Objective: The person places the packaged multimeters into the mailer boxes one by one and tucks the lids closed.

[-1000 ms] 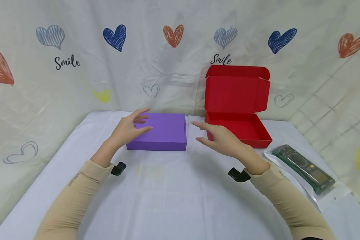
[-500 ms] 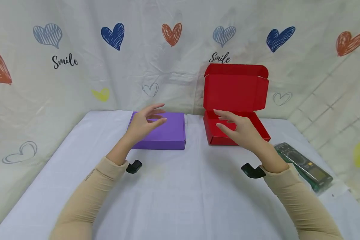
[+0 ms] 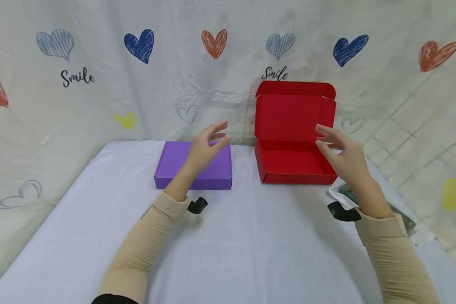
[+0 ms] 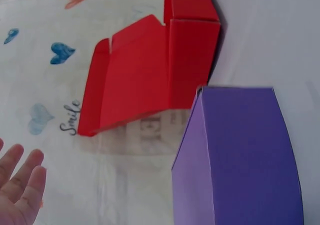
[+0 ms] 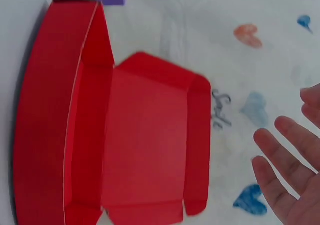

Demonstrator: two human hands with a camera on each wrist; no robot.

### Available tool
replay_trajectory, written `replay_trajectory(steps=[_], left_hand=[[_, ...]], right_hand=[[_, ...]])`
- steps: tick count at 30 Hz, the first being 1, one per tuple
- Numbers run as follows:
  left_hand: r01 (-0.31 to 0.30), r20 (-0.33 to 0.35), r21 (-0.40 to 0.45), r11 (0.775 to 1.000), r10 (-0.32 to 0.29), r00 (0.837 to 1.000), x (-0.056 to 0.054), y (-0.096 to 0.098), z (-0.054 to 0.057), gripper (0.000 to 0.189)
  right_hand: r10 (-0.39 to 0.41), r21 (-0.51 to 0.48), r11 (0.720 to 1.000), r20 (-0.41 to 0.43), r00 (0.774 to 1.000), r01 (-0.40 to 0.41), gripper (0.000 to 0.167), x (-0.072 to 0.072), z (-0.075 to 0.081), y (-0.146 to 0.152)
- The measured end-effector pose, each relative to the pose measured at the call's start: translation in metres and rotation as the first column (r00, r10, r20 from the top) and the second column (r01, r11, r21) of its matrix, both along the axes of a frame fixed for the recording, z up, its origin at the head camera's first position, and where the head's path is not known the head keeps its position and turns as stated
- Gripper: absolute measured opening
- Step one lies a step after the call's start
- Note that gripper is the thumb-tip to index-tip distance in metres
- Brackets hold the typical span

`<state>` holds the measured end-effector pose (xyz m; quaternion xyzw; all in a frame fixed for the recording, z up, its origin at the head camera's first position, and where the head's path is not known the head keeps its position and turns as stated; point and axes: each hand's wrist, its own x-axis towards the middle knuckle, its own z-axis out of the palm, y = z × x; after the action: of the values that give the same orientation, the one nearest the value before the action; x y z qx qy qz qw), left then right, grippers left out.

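In the head view my left hand hangs above the purple box, fingers loosely spread and holding nothing. That box is closed and lies flat on the table. My right hand is over the right side of the red box, also with nothing in its fingers. The red box stands with its lid raised and its inside bare. Partly behind the right forearm lies a dark multimeter in a clear plastic bag. Both boxes show in the left wrist view, the purple one nearer.
A white cloth covers the table. Behind it hangs a pale curtain printed with hearts and "Smile". The two boxes stand side by side near the table's back edge, a narrow gap between them.
Both hands have moved to the right and slightly up, the left across the purple box, the right across the red box. The right forearm now hides most of the multimeter. The boxes stay put.
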<state>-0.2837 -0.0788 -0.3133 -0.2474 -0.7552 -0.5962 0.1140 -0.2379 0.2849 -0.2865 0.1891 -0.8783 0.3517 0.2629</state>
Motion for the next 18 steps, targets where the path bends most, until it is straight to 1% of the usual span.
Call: replay_trajectory(steps=[4, 6, 8, 9, 13, 16, 18], left_hand=[[-0.034, -0.022, 0.004, 0.999, 0.034, 0.999, -0.008, 0.017, -0.005, 0.053], [-0.049, -0.03, -0.002, 0.999, 0.048, 0.998, -0.012, 0.026, -0.009, 0.054], [-0.072, -0.037, -0.032, 0.997, 0.07, 0.997, -0.016, 0.034, -0.013, 0.056], [-0.081, -0.04, -0.05, 0.995, 0.079, 0.996, -0.018, 0.038, -0.016, 0.057], [-0.113, -0.048, -0.138, 0.984, 0.107, 0.993, -0.026, 0.055, -0.025, 0.064], [-0.114, -0.04, -0.19, 0.975, 0.109, 0.993, -0.031, 0.066, -0.031, 0.067], [-0.12, -0.026, -0.235, 0.965, 0.118, 0.993, -0.034, 0.073, -0.035, 0.069]], right_hand=[[-0.1, -0.051, 0.994, 0.0, 0.995, 0.1, 0.046, 0.001, -0.001, 0.022], [-0.145, -0.066, 0.987, 0.03, 0.989, 0.147, 0.046, 0.003, -0.002, 0.034], [-0.188, -0.067, 0.979, 0.071, 0.98, 0.193, 0.046, 0.005, -0.003, 0.046], [-0.197, -0.07, 0.977, 0.091, 0.976, 0.204, 0.046, 0.006, -0.005, 0.053], [-0.208, -0.062, 0.974, 0.132, 0.969, 0.218, 0.047, 0.007, -0.013, 0.081], [-0.19, -0.043, 0.979, 0.154, 0.969, 0.199, 0.047, 0.009, -0.02, 0.098], [-0.174, -0.035, 0.983, 0.171, 0.97, 0.183, 0.047, 0.01, -0.024, 0.108]])
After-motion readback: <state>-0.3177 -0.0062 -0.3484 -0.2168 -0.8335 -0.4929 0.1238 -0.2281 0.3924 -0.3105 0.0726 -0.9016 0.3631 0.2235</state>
